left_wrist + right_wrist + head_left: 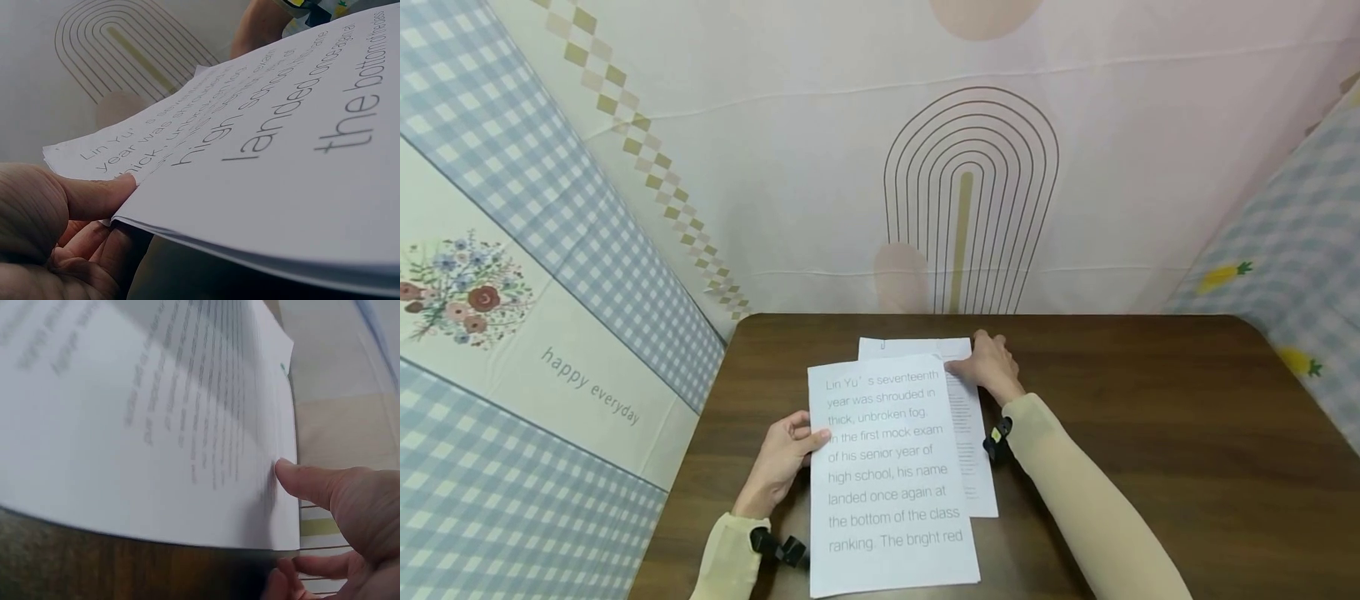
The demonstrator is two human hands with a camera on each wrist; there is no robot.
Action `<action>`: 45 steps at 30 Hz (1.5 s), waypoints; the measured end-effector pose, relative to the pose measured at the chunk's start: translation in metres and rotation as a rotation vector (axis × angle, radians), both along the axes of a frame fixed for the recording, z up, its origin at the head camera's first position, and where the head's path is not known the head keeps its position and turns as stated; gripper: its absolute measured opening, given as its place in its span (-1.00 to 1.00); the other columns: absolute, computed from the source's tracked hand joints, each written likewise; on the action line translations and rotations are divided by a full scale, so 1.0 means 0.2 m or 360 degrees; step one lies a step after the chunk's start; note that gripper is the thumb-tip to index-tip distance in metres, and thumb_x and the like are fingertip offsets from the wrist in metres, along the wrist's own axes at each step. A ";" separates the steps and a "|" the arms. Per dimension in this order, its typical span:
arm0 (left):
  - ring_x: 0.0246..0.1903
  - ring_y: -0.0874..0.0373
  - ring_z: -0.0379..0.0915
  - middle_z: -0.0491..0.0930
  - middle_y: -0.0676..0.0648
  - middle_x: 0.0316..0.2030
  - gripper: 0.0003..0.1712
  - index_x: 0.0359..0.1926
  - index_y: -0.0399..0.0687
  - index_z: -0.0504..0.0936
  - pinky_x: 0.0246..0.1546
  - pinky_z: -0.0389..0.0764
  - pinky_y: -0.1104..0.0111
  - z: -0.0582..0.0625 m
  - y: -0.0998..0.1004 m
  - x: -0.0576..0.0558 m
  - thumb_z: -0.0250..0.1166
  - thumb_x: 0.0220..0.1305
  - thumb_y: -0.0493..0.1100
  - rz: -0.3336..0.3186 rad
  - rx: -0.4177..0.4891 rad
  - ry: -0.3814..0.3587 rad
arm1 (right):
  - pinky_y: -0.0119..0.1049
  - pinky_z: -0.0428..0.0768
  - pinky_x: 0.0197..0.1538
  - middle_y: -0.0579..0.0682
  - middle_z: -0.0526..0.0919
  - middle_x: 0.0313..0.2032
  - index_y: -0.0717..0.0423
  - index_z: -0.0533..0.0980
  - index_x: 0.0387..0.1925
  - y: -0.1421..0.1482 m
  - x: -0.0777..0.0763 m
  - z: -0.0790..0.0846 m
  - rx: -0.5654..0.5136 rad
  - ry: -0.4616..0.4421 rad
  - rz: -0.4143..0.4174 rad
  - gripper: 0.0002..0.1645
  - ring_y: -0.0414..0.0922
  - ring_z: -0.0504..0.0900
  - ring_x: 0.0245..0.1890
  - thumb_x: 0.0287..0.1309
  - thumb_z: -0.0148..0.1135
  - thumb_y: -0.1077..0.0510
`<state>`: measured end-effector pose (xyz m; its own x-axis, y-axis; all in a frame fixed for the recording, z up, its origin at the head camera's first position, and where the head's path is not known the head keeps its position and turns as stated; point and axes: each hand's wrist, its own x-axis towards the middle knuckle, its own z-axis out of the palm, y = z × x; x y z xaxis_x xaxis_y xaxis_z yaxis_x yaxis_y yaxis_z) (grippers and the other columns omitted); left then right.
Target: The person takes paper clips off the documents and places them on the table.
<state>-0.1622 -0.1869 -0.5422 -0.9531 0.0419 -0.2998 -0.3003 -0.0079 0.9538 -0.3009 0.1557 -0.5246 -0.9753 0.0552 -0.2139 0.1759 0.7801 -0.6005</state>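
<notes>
My left hand (777, 464) pinches the left edge of a few stacked large-print sheets (891, 475), thumb on top and fingers underneath. In the left wrist view, layered paper edges show at the near side of these sheets (250, 206). Behind and partly covered by them lies small-print paper (976, 467), with a small paper clip (883, 344) at its top edge. My right hand (990, 367) holds this paper near its upper right corner. The right wrist view shows the thumb (306, 481) on the printed face and the other fingers below the paper's edge.
The papers are over a dark brown wooden table (1150, 417), which reaches to a printed cloth (805, 167) at the back. Blue checked cloth hangs at the left (602, 242) and right. Each wrist carries a small black camera; one (778, 547) is beside the large-print sheets.
</notes>
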 end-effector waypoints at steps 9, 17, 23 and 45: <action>-0.28 0.16 0.84 0.87 -0.12 -0.15 -0.63 0.28 -0.44 0.52 -0.24 0.81 0.36 -0.01 0.01 0.00 0.26 0.54 -0.41 -0.0008 -0.0005 -0.0014 | 0.29 0.50 0.34 0.42 0.40 0.37 0.27 0.32 0.54 -0.01 -0.04 0.01 0.0014 -0.0068 -0.0028 0.00 0.30 0.53 0.18 0.27 0.57 -0.04; -0.27 0.15 0.84 0.87 -0.12 -0.15 -0.62 0.29 -0.44 0.52 -0.24 0.81 0.35 -0.01 0.01 -0.01 0.27 0.54 -0.41 -0.0009 0.0004 -0.0030 | -0.06 0.53 -0.07 0.27 0.68 0.06 0.28 0.61 0.12 -0.01 -0.05 -0.01 0.0027 -0.0050 -0.0068 -0.38 0.10 0.60 -0.11 0.22 0.61 -0.04; -0.26 0.15 0.85 0.87 -0.13 -0.13 -0.62 0.30 -0.43 0.52 -0.23 0.82 0.35 -0.01 0.01 -0.01 0.27 0.55 -0.39 -0.0013 -0.0005 -0.0030 | -0.23 0.43 -0.25 0.18 0.75 -0.13 0.21 0.66 0.00 0.03 -0.03 -0.03 -0.0028 0.0082 -0.0023 -0.52 0.00 0.61 -0.29 0.27 0.57 -0.05; -0.27 0.14 0.84 0.88 -0.08 -0.17 -0.66 0.25 -0.39 0.55 -0.27 0.80 0.34 -0.01 0.02 -0.06 0.28 0.52 -0.42 0.0099 0.0047 -0.0053 | -0.31 0.75 -0.24 0.32 0.83 -0.04 0.34 0.70 0.12 0.24 0.09 0.04 -0.0822 0.0180 -0.0050 -0.64 -0.20 0.77 -0.35 0.44 0.42 0.18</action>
